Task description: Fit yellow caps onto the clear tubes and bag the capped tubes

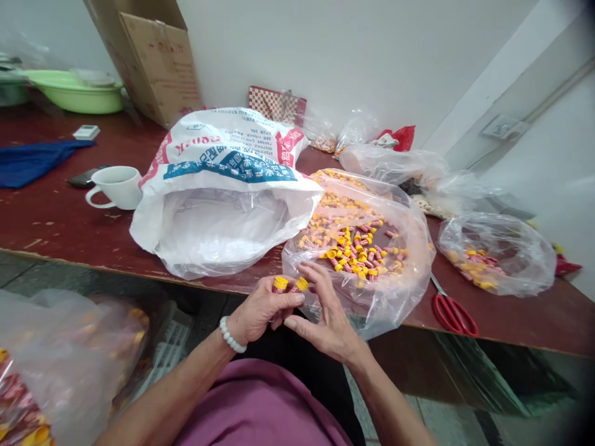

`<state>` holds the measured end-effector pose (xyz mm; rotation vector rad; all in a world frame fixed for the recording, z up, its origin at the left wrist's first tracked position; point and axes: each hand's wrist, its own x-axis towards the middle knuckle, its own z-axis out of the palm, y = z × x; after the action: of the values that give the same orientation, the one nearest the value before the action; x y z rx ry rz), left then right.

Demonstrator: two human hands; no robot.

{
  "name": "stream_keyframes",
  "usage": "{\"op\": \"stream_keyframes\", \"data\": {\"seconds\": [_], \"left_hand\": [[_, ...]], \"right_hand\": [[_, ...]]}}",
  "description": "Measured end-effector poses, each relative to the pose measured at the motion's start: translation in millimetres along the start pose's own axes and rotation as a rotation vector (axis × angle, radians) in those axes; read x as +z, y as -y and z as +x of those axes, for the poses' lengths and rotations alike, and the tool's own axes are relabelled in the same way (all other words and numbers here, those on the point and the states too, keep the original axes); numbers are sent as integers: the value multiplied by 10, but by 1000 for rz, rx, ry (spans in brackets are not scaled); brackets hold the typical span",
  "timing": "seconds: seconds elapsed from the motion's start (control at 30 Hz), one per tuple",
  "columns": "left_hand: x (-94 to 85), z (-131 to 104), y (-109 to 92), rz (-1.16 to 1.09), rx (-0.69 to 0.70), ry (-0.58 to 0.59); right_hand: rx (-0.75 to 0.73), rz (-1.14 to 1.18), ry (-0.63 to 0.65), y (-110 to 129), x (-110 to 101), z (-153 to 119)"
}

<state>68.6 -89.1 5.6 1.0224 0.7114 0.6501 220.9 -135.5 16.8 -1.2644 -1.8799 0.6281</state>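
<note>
My left hand (266, 306), with a white bead bracelet (232, 334) on its wrist, is closed around small red bottles with yellow caps. Two of them show: one bottle (279, 284) stands nearly upright, the other bottle (300, 285) leans to the right. My right hand (326, 313) is beside them, its fingers bent and apart, thumb tip near the left fingers; I see nothing held in it. Just beyond lies a clear plastic bag (372, 310) spread open, with many such bottles (353, 251) inside. Left of it, a white printed sack (223, 260) gapes towards me, lined with clear plastic.
Red-handled scissors (454, 314) lie at the table's right front edge. Behind them sits a smaller clear bag (506, 260) of bottles. A white mug (118, 187) stands left of the sack. A carton (162, 68) and a green basin (77, 93) are at the back left.
</note>
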Motion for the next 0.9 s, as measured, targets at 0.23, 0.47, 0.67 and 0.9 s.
{"op": "stream_keyframes", "data": {"seconds": [0.23, 0.47, 0.67, 0.9], "left_hand": [[-74, -30, 45, -301, -34, -2], [-259, -378, 154, -441, -87, -141], [-957, -1392, -192, 37, 313, -779], [-2238, -2138, -54, 198, 181, -1573]], "right_hand": [[-222, -285, -109, -187, 256, -6], [-445, -327, -41, -78, 600, 158], [-314, -92, 123, 118, 835, 208], [-250, -99, 90, -126, 619, 259]]}}
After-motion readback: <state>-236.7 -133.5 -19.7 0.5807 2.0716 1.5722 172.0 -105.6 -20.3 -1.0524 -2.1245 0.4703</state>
